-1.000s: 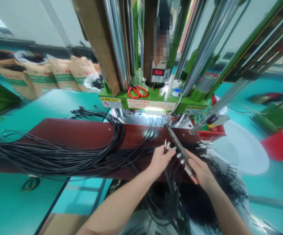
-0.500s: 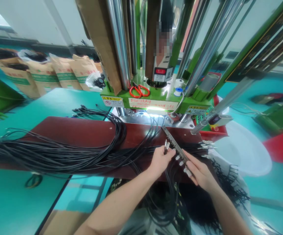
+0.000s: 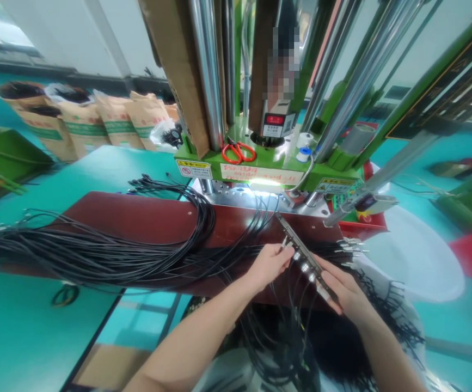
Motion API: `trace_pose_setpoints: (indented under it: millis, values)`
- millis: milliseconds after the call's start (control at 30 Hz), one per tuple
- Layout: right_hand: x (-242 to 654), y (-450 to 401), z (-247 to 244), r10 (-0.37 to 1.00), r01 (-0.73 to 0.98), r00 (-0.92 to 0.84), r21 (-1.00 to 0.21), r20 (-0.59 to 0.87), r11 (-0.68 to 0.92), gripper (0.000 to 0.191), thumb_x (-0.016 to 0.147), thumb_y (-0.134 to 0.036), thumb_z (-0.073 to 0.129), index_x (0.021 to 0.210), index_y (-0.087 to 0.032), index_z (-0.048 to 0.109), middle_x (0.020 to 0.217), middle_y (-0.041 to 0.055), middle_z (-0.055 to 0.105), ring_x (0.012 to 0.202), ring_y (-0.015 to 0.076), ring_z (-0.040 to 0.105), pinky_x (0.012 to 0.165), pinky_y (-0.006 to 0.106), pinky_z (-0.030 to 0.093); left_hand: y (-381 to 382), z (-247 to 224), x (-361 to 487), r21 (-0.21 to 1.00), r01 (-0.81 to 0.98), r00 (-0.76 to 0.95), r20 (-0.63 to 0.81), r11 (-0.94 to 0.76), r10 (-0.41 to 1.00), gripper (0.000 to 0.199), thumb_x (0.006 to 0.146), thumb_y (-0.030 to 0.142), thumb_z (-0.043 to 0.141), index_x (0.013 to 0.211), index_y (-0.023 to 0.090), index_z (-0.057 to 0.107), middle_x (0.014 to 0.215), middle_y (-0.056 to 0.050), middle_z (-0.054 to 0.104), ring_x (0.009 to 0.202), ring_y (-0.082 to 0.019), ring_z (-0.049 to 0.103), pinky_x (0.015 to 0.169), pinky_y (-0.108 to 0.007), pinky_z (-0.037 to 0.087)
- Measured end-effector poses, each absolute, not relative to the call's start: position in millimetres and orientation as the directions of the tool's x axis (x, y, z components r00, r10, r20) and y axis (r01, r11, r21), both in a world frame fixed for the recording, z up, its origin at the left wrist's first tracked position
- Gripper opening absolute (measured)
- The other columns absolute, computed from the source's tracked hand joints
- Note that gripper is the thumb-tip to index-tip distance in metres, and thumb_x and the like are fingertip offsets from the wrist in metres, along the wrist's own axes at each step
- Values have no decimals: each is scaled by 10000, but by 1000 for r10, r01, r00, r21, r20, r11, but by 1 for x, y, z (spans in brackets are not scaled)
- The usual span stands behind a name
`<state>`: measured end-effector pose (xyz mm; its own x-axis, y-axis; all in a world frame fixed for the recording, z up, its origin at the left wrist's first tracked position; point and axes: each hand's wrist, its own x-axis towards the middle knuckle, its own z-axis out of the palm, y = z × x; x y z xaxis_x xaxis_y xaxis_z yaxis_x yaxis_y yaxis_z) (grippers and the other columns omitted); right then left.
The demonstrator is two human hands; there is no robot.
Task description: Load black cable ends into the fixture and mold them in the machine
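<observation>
My right hand (image 3: 348,288) is closed round the lower end of a long, narrow metal bar mould (image 3: 292,233), which slants from upper left to lower right. Several silvery connectors (image 3: 304,267) sit in a row along the bar's near side, and thin black cables hang below them. At the upper part of the bar, my left hand (image 3: 272,265) pinches a small cable connector (image 3: 285,240) with a metal tip, held against or very close to the bar. Its fingers partly hide the connector.
A brown board (image 3: 109,209) carries a thick bundle of black cables (image 3: 117,256). Behind it stands a green press (image 3: 215,173) with red-handled scissors (image 3: 239,153) and a wire spool (image 3: 303,154) on it. A red tray (image 3: 366,226) and white basin (image 3: 427,261) stand at right.
My left hand has brought the connector closer to the bar. The bar has turned slightly, showing its row of connectors more plainly. The whole view has shifted a little.
</observation>
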<state>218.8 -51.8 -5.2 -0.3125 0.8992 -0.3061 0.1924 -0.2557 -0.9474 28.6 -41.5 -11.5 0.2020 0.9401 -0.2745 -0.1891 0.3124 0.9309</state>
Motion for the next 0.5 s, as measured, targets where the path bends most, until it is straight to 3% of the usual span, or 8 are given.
trace_pose_setpoints:
  millis: [300, 500]
  values:
    - [221, -50, -3, 877, 221, -357, -942, -321, -254, 564, 822, -410, 475, 1297, -118, 398, 563, 23, 577, 302, 29, 318, 289, 165, 196, -39, -14, 25, 955, -59, 207, -275, 292, 939, 393, 746, 471, 486, 513, 158, 434, 366, 84, 282, 345, -33, 232, 402, -189, 189]
    - [215, -52, 3, 876, 302, -371, -932, -307, -199, 549, 822, -417, 474, 1299, -154, 404, 597, 23, 589, 318, 21, 307, 288, 154, 216, -41, -24, 28, 978, -64, 160, -189, 201, 969, 404, 769, 462, 467, 514, 152, 426, 394, 69, 312, 376, -39, 268, 409, -190, 196]
